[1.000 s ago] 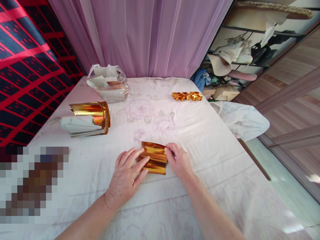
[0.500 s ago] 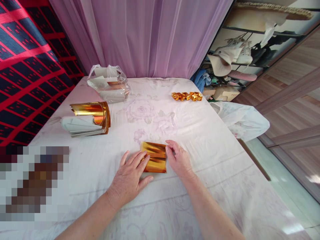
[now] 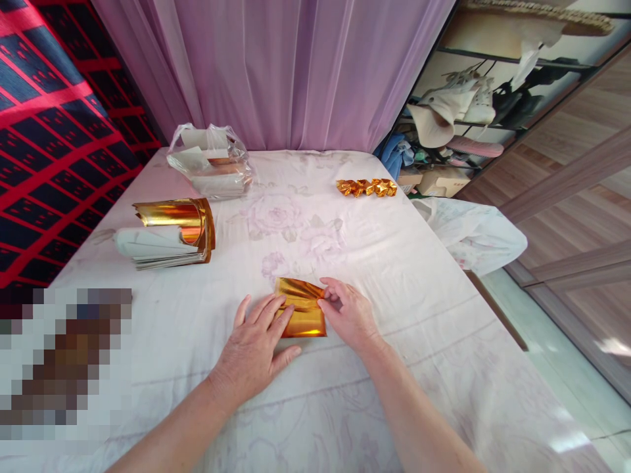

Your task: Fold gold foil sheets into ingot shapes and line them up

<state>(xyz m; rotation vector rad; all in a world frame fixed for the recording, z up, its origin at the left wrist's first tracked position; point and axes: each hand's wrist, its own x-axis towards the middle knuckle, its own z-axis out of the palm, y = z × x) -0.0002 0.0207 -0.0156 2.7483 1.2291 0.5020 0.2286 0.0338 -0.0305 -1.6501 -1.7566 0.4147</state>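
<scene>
A small sheet of gold foil paper (image 3: 303, 322) lies on the cloth-covered table between my hands, with a crease across its upper part. My left hand (image 3: 254, 338) is spread out, its fingertips resting on the sheet's left side. At the right edge, my right hand (image 3: 351, 312) pinches the foil paper between thumb and forefinger, and the edge there is bent up a little. Farther off stands a curled stack of gold foil paper (image 3: 170, 213) with white backing. Several folded gold foil pieces (image 3: 366, 188) sit in a row at the far right.
A clear plastic bag (image 3: 211, 164) with more paper stands at the back left. Behind the table hangs a purple curtain (image 3: 276, 72). A shelf holds shoes and a cap (image 3: 434, 121) at right, above a white plastic bag (image 3: 473, 233). The lower left corner is pixelated.
My right hand's thumb and forefinger have closed on the foil paper's right edge, and its upper part now bends and creases. My left hand stays on the sheet.
</scene>
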